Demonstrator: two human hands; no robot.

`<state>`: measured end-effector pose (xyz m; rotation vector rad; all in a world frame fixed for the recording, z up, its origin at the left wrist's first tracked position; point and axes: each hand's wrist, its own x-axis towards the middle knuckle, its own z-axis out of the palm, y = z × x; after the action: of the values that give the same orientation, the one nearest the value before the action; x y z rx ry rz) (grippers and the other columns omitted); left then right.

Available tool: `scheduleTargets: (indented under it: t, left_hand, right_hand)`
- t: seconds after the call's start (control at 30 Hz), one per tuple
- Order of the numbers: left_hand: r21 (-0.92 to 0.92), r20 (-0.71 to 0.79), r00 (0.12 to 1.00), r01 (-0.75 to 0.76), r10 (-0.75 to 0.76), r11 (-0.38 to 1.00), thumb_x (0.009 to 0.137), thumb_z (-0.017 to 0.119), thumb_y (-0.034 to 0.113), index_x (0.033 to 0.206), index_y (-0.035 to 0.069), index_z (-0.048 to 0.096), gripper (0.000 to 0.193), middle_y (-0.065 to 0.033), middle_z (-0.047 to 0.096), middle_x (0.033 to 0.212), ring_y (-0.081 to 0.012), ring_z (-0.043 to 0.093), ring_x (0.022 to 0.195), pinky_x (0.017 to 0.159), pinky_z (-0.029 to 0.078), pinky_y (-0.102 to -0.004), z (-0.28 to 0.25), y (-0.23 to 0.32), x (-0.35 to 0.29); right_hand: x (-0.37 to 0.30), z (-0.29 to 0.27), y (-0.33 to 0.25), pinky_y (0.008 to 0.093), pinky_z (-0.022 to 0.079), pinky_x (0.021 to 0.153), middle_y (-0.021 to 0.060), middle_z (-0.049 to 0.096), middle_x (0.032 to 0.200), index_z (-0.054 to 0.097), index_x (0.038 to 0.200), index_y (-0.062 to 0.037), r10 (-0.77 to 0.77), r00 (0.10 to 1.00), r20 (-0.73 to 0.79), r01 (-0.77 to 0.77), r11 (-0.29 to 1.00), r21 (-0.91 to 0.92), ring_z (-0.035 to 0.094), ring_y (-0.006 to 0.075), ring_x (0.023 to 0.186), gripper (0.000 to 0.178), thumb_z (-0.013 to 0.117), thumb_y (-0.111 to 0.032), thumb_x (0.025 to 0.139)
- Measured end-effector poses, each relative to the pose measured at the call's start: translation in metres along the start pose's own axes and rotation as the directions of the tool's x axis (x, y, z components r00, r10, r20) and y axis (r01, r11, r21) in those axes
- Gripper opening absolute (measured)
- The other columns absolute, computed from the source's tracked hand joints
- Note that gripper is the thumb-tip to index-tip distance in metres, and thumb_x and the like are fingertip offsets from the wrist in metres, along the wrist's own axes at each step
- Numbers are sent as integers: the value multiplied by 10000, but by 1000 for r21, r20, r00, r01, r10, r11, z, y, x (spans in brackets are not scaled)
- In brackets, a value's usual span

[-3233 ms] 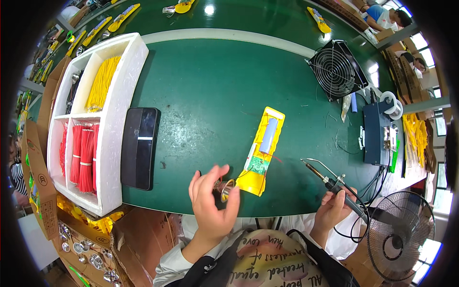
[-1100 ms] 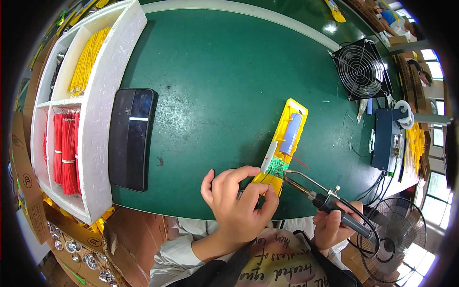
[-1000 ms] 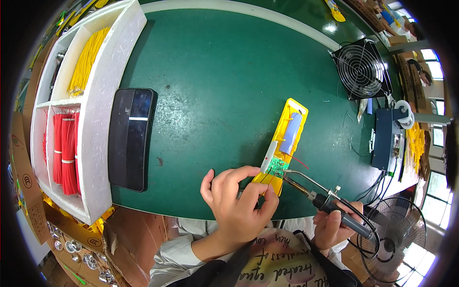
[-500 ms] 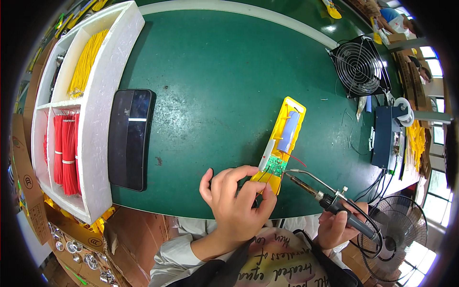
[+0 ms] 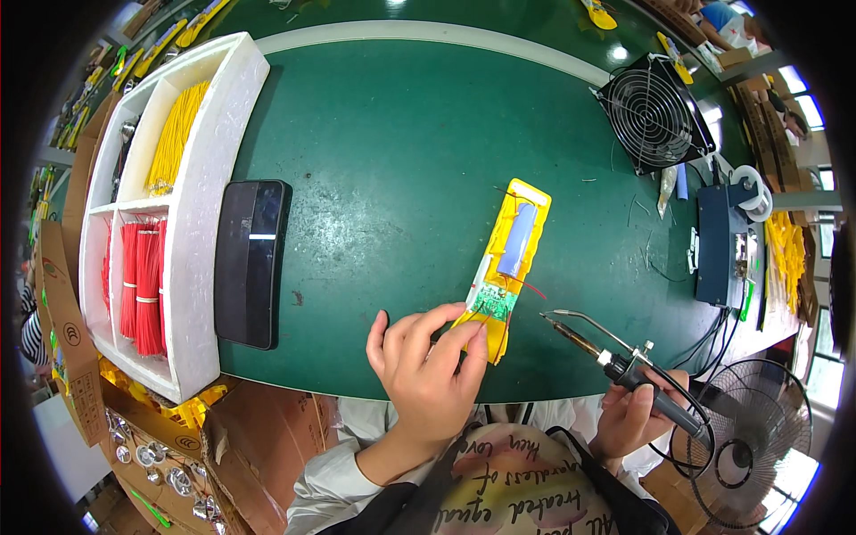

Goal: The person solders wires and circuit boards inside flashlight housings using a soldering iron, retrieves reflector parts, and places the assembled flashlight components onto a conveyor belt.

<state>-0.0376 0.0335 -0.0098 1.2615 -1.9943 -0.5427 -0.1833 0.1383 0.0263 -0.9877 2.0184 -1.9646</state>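
Observation:
A long yellow plastic housing lies slanted on the green table in front of me, holding a blue cylindrical battery cell and a small green circuit board. My left hand is closed at the housing's lower end, its fingertips at the board's edge beside thin dark wires; whether a wire is pinched there is partly hidden. A red wire sticks out to the right of the board. My right hand grips a soldering iron with a thin metal feed tube; its tip is apart from the board.
To the left stand a white foam box of yellow wires and red wires, and a black phone. At right are a square black fan, a dark blue soldering station, a solder spool and a round fan.
The soldering iron's tip has come away from the circuit board. The housing and my left hand have shifted slightly left, and the view has shifted a little.

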Motion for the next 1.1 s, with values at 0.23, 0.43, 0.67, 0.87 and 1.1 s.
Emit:
scheduleTargets:
  t: [0.23, 0.43, 0.67, 0.87, 1.1]
  left_hand:
    - [27, -40, 999, -11, 12, 1000, 667, 651, 112, 747, 121, 592, 100, 36, 580, 907, -167, 514, 820, 903, 282, -435, 5, -1, -3]
    - [-98, 71, 997, 17, -10, 995, 650, 663, 106, 815, 54, 538, 214, -64, 581, 887, -218, 525, 778, 829, 348, -387, -20, 7, 12]
    - [247, 402, 915, -62, -44, 967, 621, 662, 236, 893, 1, 508, 391, -146, 550, 820, -306, 528, 750, 655, 429, -387, -28, 32, 57]
    - [363, 376, 926, -172, 25, 916, 651, 597, 256, 778, -49, 539, 335, -220, 569, 731, -364, 559, 683, 635, 456, -426, -19, 11, 175]
    - [603, 126, 991, -111, 43, 790, 637, 641, 260, 754, -25, 569, 316, -201, 595, 786, -348, 580, 771, 679, 474, -400, 82, -40, 378]
  right_hand:
    - [-1, -9, 6, 207, 356, 362, 117, 495, 585, 419, 834, 13, 16, 999, -41, -14, 998, 61, 436, 120, 364, 282, 576, -210, 758]
    - [0, -19, 9, 182, 324, 375, 91, 479, 583, 410, 836, 11, 17, 992, -127, -6, 996, 86, 400, 101, 399, 195, 494, -160, 795]
    - [17, -32, 15, 172, 351, 401, 75, 486, 628, 410, 857, 0, 146, 971, -188, -114, 978, 174, 434, 84, 445, 137, 485, -97, 794]
    - [35, -40, 28, 185, 367, 387, 65, 442, 692, 418, 844, 26, 192, 950, -247, -147, 971, 189, 431, 86, 430, 131, 492, -60, 778]
    - [44, -54, 33, 228, 436, 429, 97, 471, 686, 418, 849, 23, 284, 901, -327, -217, 950, 226, 471, 115, 429, 167, 532, -37, 743]
